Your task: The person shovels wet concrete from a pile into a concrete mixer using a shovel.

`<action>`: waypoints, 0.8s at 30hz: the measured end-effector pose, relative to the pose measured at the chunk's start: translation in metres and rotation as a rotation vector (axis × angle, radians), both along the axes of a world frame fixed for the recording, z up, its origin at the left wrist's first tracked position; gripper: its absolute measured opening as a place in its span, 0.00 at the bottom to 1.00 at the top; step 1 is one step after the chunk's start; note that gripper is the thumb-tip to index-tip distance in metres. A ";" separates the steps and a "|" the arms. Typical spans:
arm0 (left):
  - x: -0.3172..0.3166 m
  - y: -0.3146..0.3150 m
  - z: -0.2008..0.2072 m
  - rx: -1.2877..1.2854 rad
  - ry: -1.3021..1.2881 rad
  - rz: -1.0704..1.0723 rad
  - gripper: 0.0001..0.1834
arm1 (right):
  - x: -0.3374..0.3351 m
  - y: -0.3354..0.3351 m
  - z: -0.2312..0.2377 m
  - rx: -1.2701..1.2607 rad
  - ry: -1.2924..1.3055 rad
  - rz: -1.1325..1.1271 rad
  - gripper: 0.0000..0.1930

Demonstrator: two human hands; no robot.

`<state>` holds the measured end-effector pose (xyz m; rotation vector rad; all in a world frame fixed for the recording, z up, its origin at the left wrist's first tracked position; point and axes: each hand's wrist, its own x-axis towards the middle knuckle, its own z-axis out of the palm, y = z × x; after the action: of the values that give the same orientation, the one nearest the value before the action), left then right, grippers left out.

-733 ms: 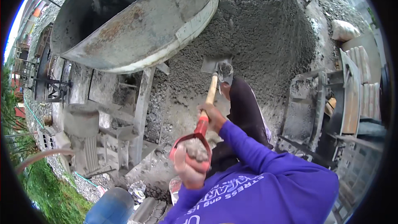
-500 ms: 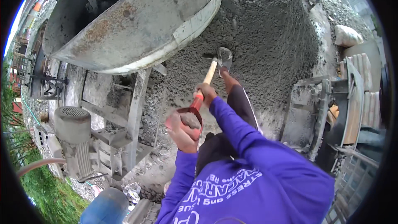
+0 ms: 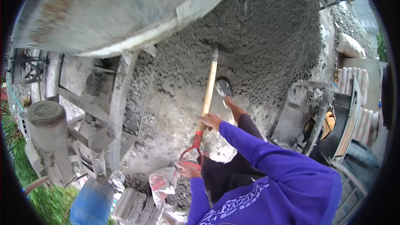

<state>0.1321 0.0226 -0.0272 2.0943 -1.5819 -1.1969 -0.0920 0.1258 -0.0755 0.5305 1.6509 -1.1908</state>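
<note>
shovel (image 3: 207,96) stands nearly upright, its blade sunk in the grey concrete heap (image 3: 258,41) just below the mixer drum (image 3: 125,12). right hand (image 3: 209,121) wraps the wooden shaft mid-length; left hand (image 3: 186,168) closes on the red grip at the bottom. motor (image 3: 48,129) sits by the mixer frame's left edge.

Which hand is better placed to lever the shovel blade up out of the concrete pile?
Right. The right hand grips the wooden shaft of the shovel, nearer the blade sunk in the concrete pile. The left hand holds the red end handle, better suited to pushing down.
</note>
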 end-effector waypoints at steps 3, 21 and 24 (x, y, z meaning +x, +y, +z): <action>0.004 -0.025 -0.073 0.244 -0.240 0.115 0.36 | -0.037 0.022 -0.101 -0.063 -0.117 0.038 0.28; 0.037 0.065 0.135 -0.129 -0.264 0.181 0.33 | -0.139 0.075 -0.146 -0.052 -0.095 -0.665 0.09; 0.155 0.032 0.142 -0.063 -0.230 0.184 0.34 | -0.118 0.105 -0.136 0.073 -0.206 -0.658 0.09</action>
<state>0.2873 0.0543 0.1148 2.3459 -1.4553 -0.8619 -0.2101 0.2305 -0.2113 1.2659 1.3801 -1.4778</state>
